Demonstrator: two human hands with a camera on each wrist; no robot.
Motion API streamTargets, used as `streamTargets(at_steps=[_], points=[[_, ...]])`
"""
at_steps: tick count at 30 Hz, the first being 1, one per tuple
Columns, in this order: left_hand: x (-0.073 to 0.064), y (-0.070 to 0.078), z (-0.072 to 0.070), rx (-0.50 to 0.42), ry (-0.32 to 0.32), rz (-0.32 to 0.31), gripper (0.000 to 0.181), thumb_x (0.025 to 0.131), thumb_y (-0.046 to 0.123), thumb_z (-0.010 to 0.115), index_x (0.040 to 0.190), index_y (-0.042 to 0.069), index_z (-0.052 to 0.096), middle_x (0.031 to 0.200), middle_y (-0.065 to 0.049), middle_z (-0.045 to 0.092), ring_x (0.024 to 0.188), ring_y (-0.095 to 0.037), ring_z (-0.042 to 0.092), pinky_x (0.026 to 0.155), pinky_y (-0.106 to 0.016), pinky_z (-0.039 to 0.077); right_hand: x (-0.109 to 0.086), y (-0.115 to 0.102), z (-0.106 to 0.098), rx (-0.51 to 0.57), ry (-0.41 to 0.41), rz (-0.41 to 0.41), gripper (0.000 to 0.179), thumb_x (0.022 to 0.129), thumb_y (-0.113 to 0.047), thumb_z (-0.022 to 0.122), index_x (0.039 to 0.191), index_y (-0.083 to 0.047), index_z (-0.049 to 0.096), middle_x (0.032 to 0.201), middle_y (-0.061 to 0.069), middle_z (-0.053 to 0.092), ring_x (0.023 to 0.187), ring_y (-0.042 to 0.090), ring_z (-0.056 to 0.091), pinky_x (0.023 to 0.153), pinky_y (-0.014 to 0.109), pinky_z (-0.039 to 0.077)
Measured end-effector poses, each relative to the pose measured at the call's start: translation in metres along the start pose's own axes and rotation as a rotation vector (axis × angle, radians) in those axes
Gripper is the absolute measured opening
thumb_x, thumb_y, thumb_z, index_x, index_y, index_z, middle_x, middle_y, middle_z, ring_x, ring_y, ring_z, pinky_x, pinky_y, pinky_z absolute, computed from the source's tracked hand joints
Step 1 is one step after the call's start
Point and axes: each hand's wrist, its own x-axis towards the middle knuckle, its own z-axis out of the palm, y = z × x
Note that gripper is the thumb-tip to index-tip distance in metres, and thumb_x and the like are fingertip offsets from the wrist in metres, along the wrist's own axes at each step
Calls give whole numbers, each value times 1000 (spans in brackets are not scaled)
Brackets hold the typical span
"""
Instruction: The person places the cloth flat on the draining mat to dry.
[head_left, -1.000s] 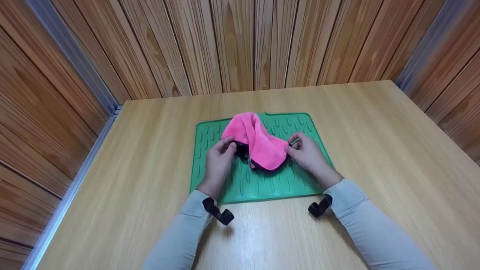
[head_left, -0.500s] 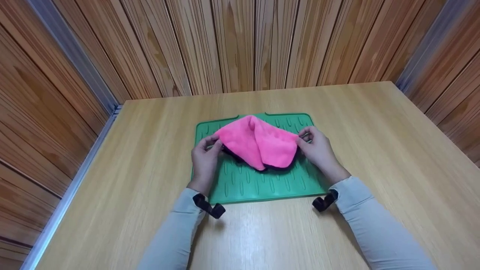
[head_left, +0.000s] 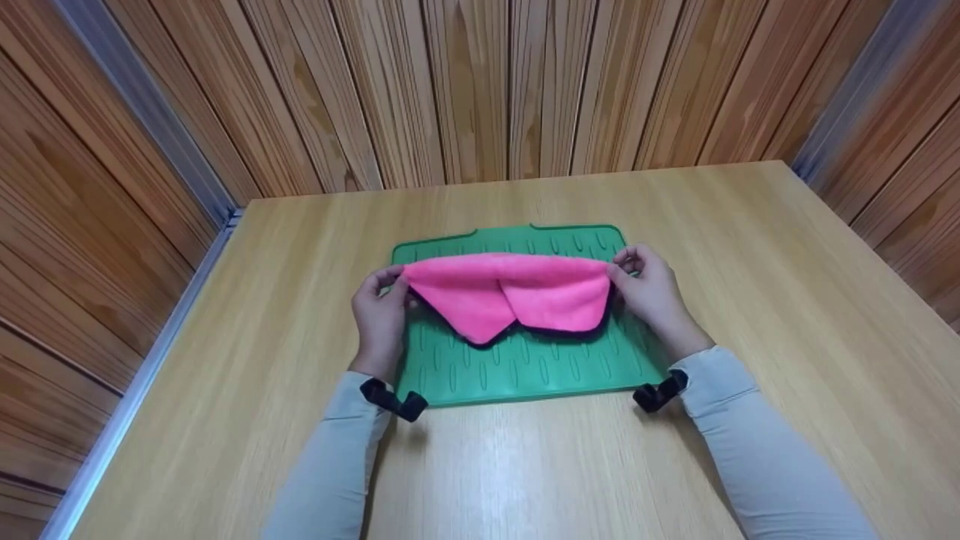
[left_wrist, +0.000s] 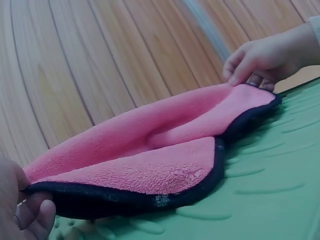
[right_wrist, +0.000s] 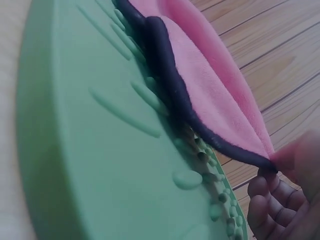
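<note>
A fluffy pink cloth (head_left: 480,289) with a dark edging stretches between both hands above a green ridged mat (head_left: 525,375). My left hand (head_left: 379,322) pinches its left end between thumb and fingers, while my right hand (head_left: 654,296) pinches the right end. Along the top the cloth is pulled nearly straight, and its two front flaps hang toward me. In the left wrist view, the dark edging (left_wrist: 200,187) runs along the lower side of the pink cloth (left_wrist: 150,155). The right wrist view shows thumb and fingers of the right hand (right_wrist: 290,190) at a cloth corner.
The green mat lies on a light wooden table (head_left: 750,300). Behind the table stands a wood-panelled wall (head_left: 472,90), with a metal strip (head_left: 150,97) at the left corner. A black strap (head_left: 394,399) hangs from the left wrist, another strap (head_left: 660,391) from the right.
The hands have moved apart, left hand leftward and right hand slightly rightward and away. Between them the bunched cloth has spread wide, its peaked top now nearly straight.
</note>
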Motion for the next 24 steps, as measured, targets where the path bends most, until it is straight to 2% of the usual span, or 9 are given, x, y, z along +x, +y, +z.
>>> streamTargets(at_steps=[4,7,12,15,18,21,24], points=[[2,1,-3,18,-9,-15,20,115,8,62,131,2,73,117,-6,62,81,-9,63,73,-19,59,2,-1,-3,4,1,13,26,115,-20,62,132,-1,57,103,1,58,72,11,56,61,23,52],[0,0,-4,47,-41,-28,22,116,11,61,134,5,72,120,-6,63,87,-12,63,77,-20,59,2,-1,-2,9,6,29,27,116,-20,62,134,-1,56,105,2,57,74,12,55,62,23,52],[-7,1,-3,158,-170,-52,34,116,13,61,148,8,69,128,-10,63,100,-17,61,81,-19,57,-2,2,4,6,-21,-1,28,115,-23,63,133,-3,57,106,2,60,74,11,56,63,23,53],[-12,2,-2,251,-270,-72,46,113,11,65,160,9,61,146,-14,62,105,-17,60,83,-19,56,-5,3,9,0,-61,-25,31,114,-26,65,135,-4,56,98,-1,62,70,10,54,63,23,50],[-20,6,0,342,-348,-90,58,111,9,68,167,13,53,164,-14,54,99,-17,62,82,-20,56,-10,5,13,-3,-103,-43,40,113,-27,68,144,-7,52,91,0,62,68,11,52,63,24,47],[-29,8,3,428,-398,-91,68,109,9,71,171,19,46,173,-15,45,93,-20,62,81,-23,56,-15,6,14,-14,-151,-71,51,112,-25,71,154,-10,47,99,9,71,71,12,55,65,24,48],[-36,8,8,508,-418,-59,73,107,9,74,172,21,45,177,-14,44,114,-25,65,89,-28,57,-19,7,14,-32,-183,-113,57,110,-19,73,160,-11,46,111,20,75,76,13,59,67,23,49]])
